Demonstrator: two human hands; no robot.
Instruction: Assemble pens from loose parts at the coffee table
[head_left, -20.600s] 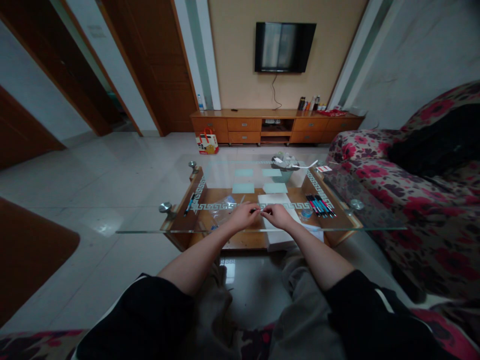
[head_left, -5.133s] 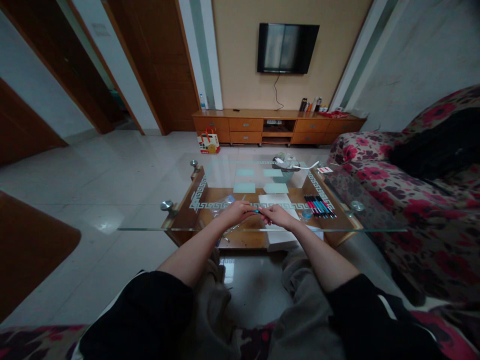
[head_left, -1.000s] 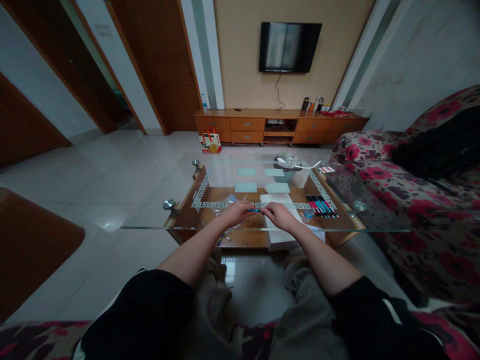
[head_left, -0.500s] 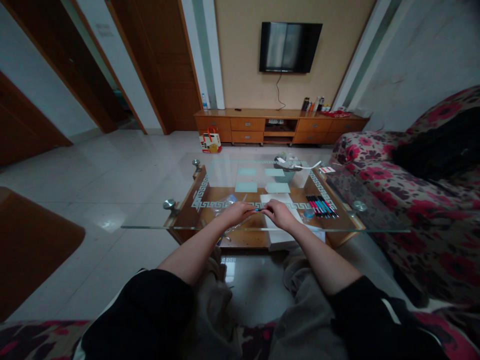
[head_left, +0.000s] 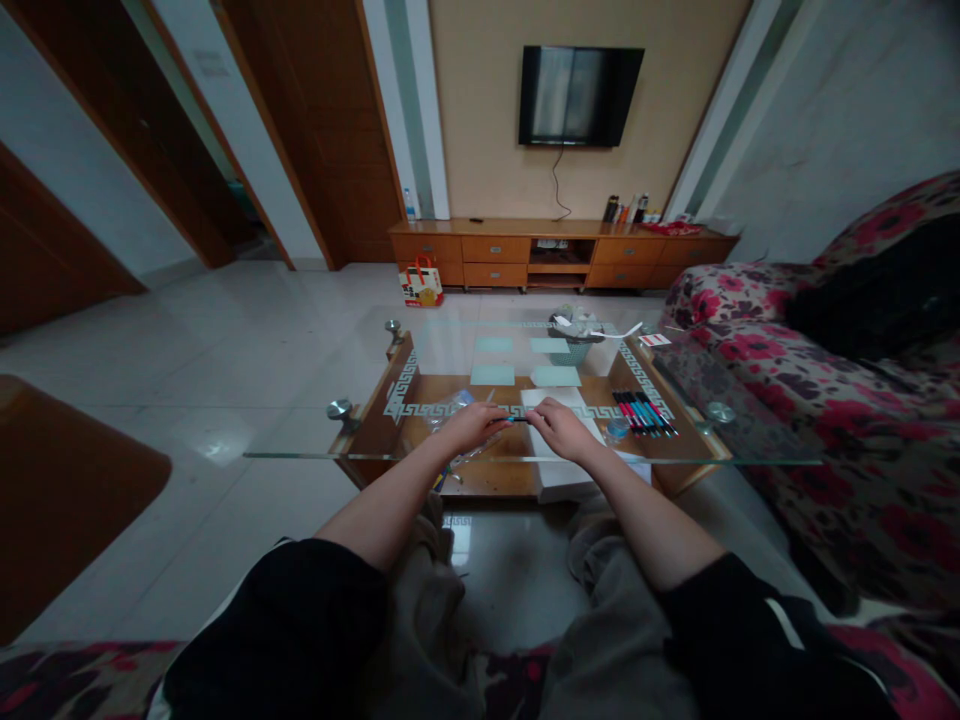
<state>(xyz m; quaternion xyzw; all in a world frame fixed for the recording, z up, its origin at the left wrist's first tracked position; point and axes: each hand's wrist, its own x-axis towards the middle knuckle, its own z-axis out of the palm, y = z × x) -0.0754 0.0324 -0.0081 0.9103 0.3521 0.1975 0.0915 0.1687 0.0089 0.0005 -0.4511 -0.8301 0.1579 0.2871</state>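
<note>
Hands are pinching one thin pen (head_left: pixel 516 419) between them, left hand (head_left: pixel 471 427) and right hand (head_left: pixel 559 430) gripping opposite ends over the glass surface (head_left: pixel 300 420), pen row (head_left: pixel 643 412) lying at 3 o'clock.

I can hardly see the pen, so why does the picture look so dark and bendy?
Head view: dim room light leaves the small pen between the left hand and right hand murky; the wide lens bows door frames; pale floor reflections wash the glass table.
</note>
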